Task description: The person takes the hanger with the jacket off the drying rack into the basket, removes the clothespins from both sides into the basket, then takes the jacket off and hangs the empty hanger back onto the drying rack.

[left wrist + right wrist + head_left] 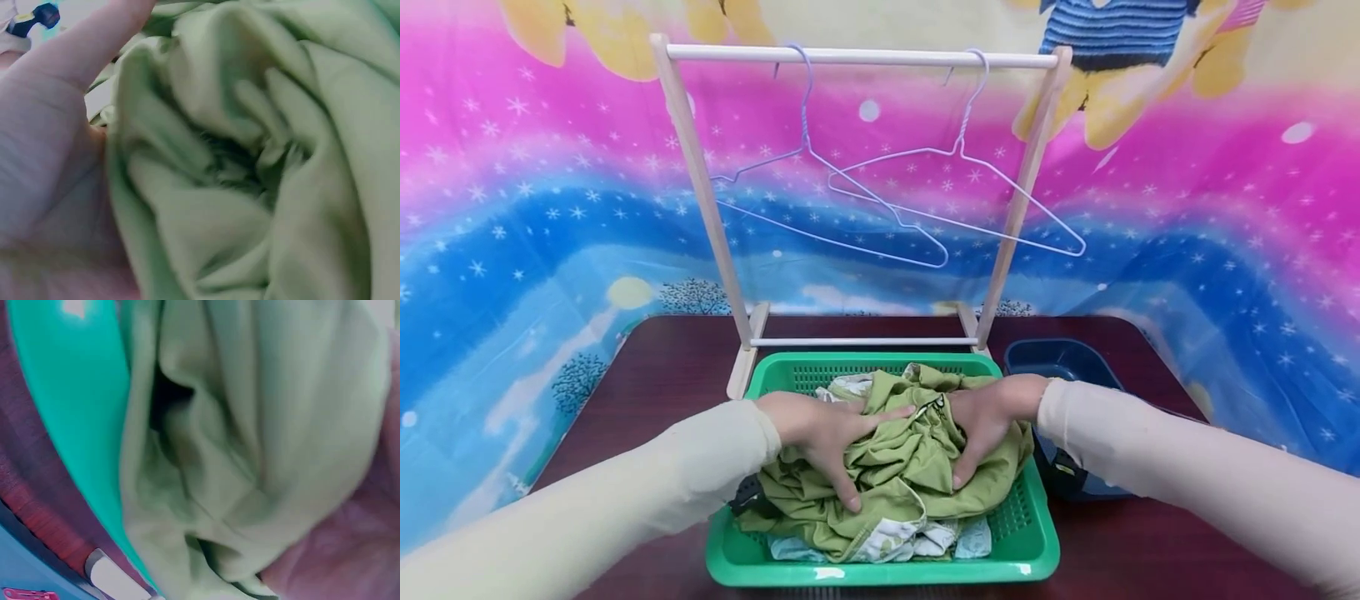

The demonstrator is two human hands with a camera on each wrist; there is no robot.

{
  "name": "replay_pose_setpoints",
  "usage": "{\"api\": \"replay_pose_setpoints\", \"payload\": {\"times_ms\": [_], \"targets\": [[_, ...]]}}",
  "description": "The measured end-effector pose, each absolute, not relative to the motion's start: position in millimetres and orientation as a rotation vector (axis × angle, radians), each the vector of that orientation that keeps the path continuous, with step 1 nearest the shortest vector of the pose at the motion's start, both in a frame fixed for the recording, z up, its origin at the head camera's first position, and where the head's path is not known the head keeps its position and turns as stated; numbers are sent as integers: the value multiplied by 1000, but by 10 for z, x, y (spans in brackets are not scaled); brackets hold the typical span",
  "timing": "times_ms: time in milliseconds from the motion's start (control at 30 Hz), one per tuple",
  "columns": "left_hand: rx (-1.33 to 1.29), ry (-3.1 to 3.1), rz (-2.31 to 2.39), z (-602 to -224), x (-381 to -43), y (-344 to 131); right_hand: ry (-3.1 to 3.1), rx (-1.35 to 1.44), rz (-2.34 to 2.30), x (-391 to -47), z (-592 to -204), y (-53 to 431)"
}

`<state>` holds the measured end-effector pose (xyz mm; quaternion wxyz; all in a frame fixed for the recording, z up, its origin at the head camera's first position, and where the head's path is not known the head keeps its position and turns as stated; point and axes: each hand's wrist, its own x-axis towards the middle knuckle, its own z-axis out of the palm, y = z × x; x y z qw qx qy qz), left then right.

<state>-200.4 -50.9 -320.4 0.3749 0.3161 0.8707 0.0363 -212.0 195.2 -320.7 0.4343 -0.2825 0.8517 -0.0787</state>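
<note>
A crumpled olive-green garment [895,454] with a small black-and-white print fills most of the green plastic basket [880,573]. My left hand [823,433] lies on its left side, index finger stretched across the folds and thumb spread toward me. From the other side my right hand [988,417] presses into the cloth; its thumb points down and its other fingertips are partly hidden in the folds. Bunched fabric stands between the palms, seen close in both wrist views. White leaf-patterned cloth [887,537] and pale blue cloth [973,540] show beneath, near the basket's front.
Behind the basket stands a wooden rack [857,57] holding two lavender wire hangers, a left hanger [805,142] and a right hanger [961,148]. A dark blue bin [1060,358] sits on the dark red table [647,375] to the right, partly behind my right forearm. A printed cloth backdrop surrounds the table.
</note>
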Motion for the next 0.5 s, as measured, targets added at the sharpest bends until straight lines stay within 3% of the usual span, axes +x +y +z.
{"api": "replay_pose_setpoints", "payload": {"times_ms": [167, 500], "targets": [[846, 2234, 238, -3104, -2004, -648, 2174, -832, -364, -2078, -3103, 2073], [1009, 2346, 456, -2962, -2043, -967, 2541, -793, -579, -1984, -2998, 2347]]}}
